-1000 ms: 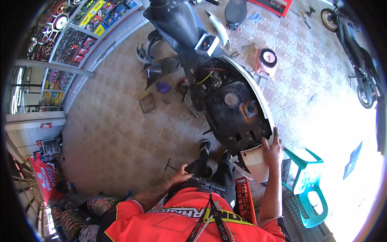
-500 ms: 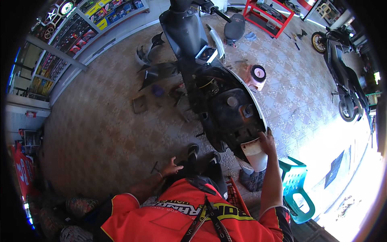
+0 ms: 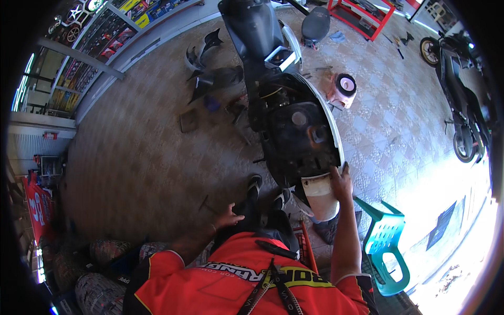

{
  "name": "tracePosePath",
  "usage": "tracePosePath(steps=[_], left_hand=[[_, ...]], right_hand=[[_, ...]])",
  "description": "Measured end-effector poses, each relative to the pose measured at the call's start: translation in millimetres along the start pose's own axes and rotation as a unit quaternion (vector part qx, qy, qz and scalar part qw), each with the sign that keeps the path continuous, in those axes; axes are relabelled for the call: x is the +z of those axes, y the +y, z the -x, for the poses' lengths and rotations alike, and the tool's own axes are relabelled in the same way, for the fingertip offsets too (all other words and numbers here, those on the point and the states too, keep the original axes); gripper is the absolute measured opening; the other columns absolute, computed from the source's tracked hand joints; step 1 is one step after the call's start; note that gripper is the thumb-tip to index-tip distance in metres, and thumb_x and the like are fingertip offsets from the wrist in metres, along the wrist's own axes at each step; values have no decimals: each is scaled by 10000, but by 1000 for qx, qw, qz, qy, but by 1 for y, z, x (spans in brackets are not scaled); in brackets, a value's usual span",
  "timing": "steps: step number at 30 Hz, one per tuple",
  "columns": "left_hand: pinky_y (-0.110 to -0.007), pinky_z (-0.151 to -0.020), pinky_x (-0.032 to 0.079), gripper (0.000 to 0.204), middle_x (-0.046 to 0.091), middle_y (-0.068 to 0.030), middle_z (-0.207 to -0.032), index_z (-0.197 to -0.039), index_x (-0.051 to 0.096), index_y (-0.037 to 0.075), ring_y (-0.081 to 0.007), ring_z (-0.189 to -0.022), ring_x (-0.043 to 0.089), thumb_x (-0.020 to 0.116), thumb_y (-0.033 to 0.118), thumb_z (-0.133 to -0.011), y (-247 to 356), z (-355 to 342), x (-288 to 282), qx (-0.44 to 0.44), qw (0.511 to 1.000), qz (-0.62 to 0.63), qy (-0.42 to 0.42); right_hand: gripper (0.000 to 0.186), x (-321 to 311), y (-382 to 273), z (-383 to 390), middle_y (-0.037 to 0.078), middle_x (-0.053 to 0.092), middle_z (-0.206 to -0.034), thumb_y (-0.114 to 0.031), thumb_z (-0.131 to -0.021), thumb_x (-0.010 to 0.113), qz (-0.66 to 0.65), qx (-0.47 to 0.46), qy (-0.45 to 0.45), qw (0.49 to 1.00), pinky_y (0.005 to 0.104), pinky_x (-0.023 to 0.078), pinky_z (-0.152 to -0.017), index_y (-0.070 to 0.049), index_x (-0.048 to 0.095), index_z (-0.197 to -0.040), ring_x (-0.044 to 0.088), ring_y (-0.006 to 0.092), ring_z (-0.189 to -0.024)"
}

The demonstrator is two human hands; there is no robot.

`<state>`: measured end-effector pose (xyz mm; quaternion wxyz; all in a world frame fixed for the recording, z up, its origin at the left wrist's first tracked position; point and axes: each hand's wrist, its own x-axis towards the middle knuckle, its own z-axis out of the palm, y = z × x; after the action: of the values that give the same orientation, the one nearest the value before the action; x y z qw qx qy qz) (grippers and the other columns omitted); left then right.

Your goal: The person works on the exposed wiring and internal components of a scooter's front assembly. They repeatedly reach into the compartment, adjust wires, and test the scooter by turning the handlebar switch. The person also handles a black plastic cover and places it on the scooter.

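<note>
A partly stripped scooter [image 3: 294, 126] stands in front of me, its dark inner body uncovered. My right hand [image 3: 342, 185] grips the rear end of its white side panel [image 3: 333, 122], with the thumb on top and the fingers over the outer edge. Just below that hand is a dirty whitish rear piece [image 3: 320, 197]. Near my lap, my left hand [image 3: 230, 216] is apart from the scooter, its thumb and a finger spread and no object visible in it. A thin T-shaped tool [image 3: 205, 202] appears on the floor beyond that wrist.
Dark body panels [image 3: 215, 81] and a shallow tray [image 3: 188, 121] lie left of the scooter. To the right are a pinkish container with a black ring [image 3: 346, 84] and a green plastic chair [image 3: 386, 231]. A seat [image 3: 316, 25], red cart [image 3: 362, 23] and another motorcycle [image 3: 457, 94] stand farther off.
My view has shifted, so the surroundings sit higher and farther right. The right hand stays on the panel's rear end. My left hand has turned slightly, its finger pointing more toward the right.
</note>
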<state>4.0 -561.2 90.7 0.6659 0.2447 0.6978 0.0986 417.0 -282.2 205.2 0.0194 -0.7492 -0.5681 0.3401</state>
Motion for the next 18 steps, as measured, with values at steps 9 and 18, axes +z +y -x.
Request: tracePosePath(steps=[9, 18], left_hand=[[-287, -566, 509, 1077, 586, -64, -721, -1490, 53, -22, -118, -581, 562, 796, 314, -788, 1, -3, 7, 41, 998, 42, 27], [-296, -650, 526, 1084, 658, -93, -819, -1480, 79, -57, -133, -674, 623, 808, 340, -782, -43, -4, -49, 44, 999, 6, 5]], right_hand=[[797, 7, 0, 1, 325, 514, -1312, -482, -847, 574, -100, 22, 21, 995, 494, 418, -980, -46, 313, -1461, 524, 486, -1178], [671, 29, 38, -22, 221, 620, -1169, -416, -863, 598, -165, -36, 31, 985, 407, 461, -923, 1, 456, -1368, 599, 338, -1056]])
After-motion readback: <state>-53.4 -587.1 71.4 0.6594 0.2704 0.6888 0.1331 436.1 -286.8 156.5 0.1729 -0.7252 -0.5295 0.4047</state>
